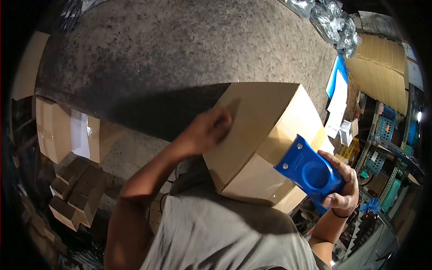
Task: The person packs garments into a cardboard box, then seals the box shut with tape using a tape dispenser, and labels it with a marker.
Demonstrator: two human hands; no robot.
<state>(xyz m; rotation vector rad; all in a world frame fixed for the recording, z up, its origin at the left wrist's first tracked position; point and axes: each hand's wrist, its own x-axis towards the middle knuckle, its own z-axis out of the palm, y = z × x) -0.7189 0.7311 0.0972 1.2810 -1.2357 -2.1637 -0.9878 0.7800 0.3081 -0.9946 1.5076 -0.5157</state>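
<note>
Cardboard box (254, 126): brown, closed on the panels in view; sits at the near edge of the worktop, close against the shirt; shows tape along a seam.
Left hand (211, 130): hovers at or just over the left-hand panel of the cardboard box, contact impossible to tell; fingers curled well inward, blurred; cannot tell whether fully closed or holding anything.
Right hand (342, 182): stands just beside the right side of the cardboard box; fingers partly bent, wrapped around the outer end of the tape dispenser, thumb along the near edge; wears a dark wristband (340, 214).
Tape dispenser (315, 168): blue, serrated metal edge, two round fasteners; lies tilted in the right hand, in front of the right-hand panels of the cardboard box.
Worktop (180, 49): grey, mottled; extends under and beyond the cardboard box, with a dark shadow to its left.
Papers (338, 105): white, with a blue sheet (334, 81); right of the cardboard box.
Plastic bags (330, 24): clear, crumpled; beyond the cardboard box, to the right.
Taped cartons (51, 130): brown; well left of the cardboard box.
Shirt (220, 229): grey; nearest side of the cardboard box.
</note>
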